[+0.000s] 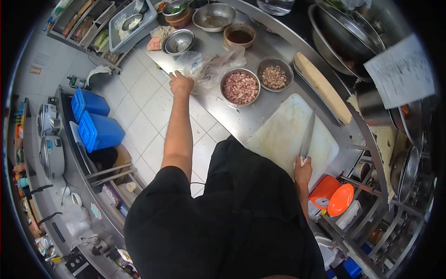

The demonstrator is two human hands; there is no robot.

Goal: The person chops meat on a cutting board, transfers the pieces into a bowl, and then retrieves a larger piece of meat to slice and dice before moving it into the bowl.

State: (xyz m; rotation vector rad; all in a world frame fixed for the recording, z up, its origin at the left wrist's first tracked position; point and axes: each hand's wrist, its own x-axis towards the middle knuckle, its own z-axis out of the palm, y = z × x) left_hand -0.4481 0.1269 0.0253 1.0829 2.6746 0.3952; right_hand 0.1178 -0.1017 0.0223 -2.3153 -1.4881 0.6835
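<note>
My right hand (303,171) is wrapped round the handle of a kitchen knife (308,135), its blade lying over the white cutting board (278,135). My left arm reaches out to the table's near edge, where my left hand (181,84) is closed with curled fingers beside a crumpled clear plastic bag (211,72). Whatever those fingers hold, if anything, is hidden. Between bag and board stands a metal bowl of diced pink meat (240,87). Behind it is a second bowl with paler, smaller chopped pieces (274,76).
Farther along the steel table (204,100) are an empty metal bowl (178,42), a wide bowl (214,18) and a bowl of dark liquid (239,36). An orange scale (324,191) stands right of the board. Blue bins (95,125) are across the tiled floor.
</note>
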